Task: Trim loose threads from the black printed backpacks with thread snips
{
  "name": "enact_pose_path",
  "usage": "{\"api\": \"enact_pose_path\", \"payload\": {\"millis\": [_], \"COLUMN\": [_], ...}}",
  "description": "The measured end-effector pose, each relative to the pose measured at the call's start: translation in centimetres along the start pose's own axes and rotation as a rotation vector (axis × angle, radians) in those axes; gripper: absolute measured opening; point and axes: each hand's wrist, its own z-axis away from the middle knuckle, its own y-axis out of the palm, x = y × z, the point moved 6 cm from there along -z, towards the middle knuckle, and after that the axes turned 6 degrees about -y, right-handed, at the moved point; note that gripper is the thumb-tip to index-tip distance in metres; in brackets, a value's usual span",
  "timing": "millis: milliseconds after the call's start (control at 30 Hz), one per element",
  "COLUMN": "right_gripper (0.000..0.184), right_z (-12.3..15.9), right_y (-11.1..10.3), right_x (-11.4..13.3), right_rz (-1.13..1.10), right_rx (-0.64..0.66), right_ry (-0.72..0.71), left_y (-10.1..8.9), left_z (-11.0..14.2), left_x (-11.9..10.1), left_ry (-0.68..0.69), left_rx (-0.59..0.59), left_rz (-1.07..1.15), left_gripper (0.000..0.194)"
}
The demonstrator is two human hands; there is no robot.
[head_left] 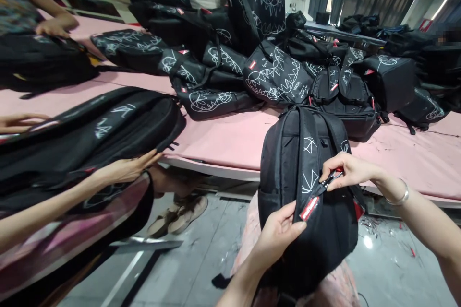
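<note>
A black backpack (pixel 281 163) stands upright on my lap, its shoulder-strap side facing me. White scribble drawings mark the straps. My left hand (pixel 279 235) pinches the lower part of the left shoulder strap (pixel 309 153), thumb and fingers beside its red label (pixel 309 208). Just above and to the right, my right hand (pixel 349 170) is closed on a small black-and-red piece (pixel 328 180) with shiny spots, held against the strap. Its kind is unclear, partly hidden by my fingers. A silver bangle circles my right wrist.
Several black backpacks (pixel 277 76) with white scribbles are heaped along the pink-covered table (pixel 223 139). At left, a co-worker's arm (pixel 118 172) reaches across another backpack (pixel 108 129). Another person's hand (pixel 57 26) rests on a bag at the far left. Thread scraps (pixel 389 240) litter the floor.
</note>
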Motion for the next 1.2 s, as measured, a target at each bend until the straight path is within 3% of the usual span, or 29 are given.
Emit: {"api": "enact_pose_path", "payload": {"millis": [433, 700, 933, 1200], "right_gripper": [0.024, 0.023, 0.027, 0.029], "right_z": [-0.9, -0.3, -1.2, -1.3], "right_y": [0.1, -0.7, 0.3, 0.6], "right_x": [0.9, 0.1, 1.5, 1.6], "right_rz": [0.099, 0.031, 0.129, 0.159], "right_rx": [0.074, 0.047, 0.154, 0.15], "right_ry": [-0.065, 0.014, -0.027, -0.052], "left_y": [0.2, 0.3, 0.4, 0.2], "left_z": [-0.1, -0.1, 0.0, -0.3], "left_x": [-0.3, -0.2, -0.3, 0.2], "left_ry": [0.056, 0.041, 0.06, 0.099], "left_rx": [0.048, 0.085, 0.09, 0.121], "left_rz": [0.024, 0.01, 0.006, -0.011], "left_gripper": [0.045, 0.04, 0.046, 0.047]}}
